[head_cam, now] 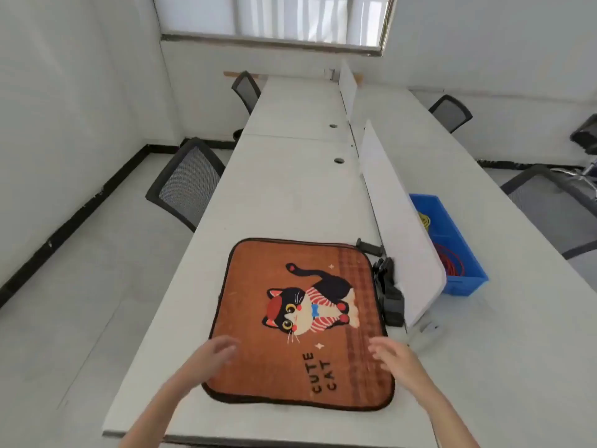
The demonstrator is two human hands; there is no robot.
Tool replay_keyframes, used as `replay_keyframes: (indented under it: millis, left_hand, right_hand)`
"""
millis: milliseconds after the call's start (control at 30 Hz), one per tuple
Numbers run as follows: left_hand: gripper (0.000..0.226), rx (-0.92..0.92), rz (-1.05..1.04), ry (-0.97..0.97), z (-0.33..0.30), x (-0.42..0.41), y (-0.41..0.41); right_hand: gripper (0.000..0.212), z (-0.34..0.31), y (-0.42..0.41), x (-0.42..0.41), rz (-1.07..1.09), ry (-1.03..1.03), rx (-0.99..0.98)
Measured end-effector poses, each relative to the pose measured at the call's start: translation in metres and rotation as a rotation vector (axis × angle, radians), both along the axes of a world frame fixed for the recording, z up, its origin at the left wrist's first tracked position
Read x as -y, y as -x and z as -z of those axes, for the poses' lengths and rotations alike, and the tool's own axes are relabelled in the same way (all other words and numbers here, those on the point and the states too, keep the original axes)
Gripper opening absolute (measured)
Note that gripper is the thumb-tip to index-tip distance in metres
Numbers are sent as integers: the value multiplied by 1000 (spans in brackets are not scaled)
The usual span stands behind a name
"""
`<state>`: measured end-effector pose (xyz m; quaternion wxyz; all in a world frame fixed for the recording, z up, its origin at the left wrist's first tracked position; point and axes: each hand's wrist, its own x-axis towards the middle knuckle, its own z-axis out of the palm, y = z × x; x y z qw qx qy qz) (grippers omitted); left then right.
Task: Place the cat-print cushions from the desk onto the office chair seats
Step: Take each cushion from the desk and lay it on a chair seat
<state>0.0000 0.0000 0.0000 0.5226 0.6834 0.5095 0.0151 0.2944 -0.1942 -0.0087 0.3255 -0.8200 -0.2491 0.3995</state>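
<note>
On the desk: a square orange-brown plush cushion [300, 321] with a dark trim and a cartoon black-and-white cat lay flat on the long white desk [290, 189], at its near end, close to the front edge.
Print: read "CUTE CAT", cat in a red beret and red-striped top; the print lay sideways to me.
My left hand [210, 354]: was over the cushion's near-left edge, fingers loosely spread and a bit blurred, gripping nothing; I could not tell whether it touched the fabric.
My right hand [392, 354]: was over the near-right part of the cushion, fingers relaxed and apart, nothing held; contact again unclear.
Right of cushion: a black device [389, 292] sat just beside the cushion's right edge, against the white divider panel [397, 227] that stood upright down the middle of the desk.
Beyond the divider: a blue plastic bin [458, 253] held red and yellow coiled cables.
Chairs, left side: a black mesh-back office chair [185, 185] was pushed up to the desk well ahead of the cushion, a second one [246, 90] farther along; their seats were hidden.
Chairs, right side: two more mesh chairs [549, 205] stood on the far side.
Back wall: window [274, 19] with pale blinds.
</note>
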Motion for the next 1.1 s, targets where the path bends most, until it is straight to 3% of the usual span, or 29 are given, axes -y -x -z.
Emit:
replay_keyframes:
  millis: [100,233,367,433,600,733,867,1000,1100]
  left_hand:
    - [32,-79,-95,-128,14,-25,-10]
    - [47,-230,-277,-175,29,-34,-18]
    - [37,-265,-306,-96,45,-38,-21]
    - [34,-258,-313,-107,49,-39,-22]
    - [35,-232,-379,-259,42,-40,-22]
    - [39,-120,-425,-287,30,-43,-31]
    - [37,-115,-357,-208,18,-51,-40]
    - [35,-69,-267,-382,-1,-40,-25]
    - [33,-39,-371,-481,-11,-27,10]
  right_hand:
    - [36,15,-18,-22,-10,57,224]
    - [27,41,-19,-32,2,204,358]
    - [34,47,-8,-38,37,328,528]
    - [36,44,-5,-41,77,343,545]
    - [47,30,-15,-55,225,159,434]
    - [38,15,-16,-76,73,187,320]
    - [31,1,-6,-87,-19,240,443]
    - [45,-21,5,-88,-97,105,507]
    - [44,-44,28,-99,-196,13,471]
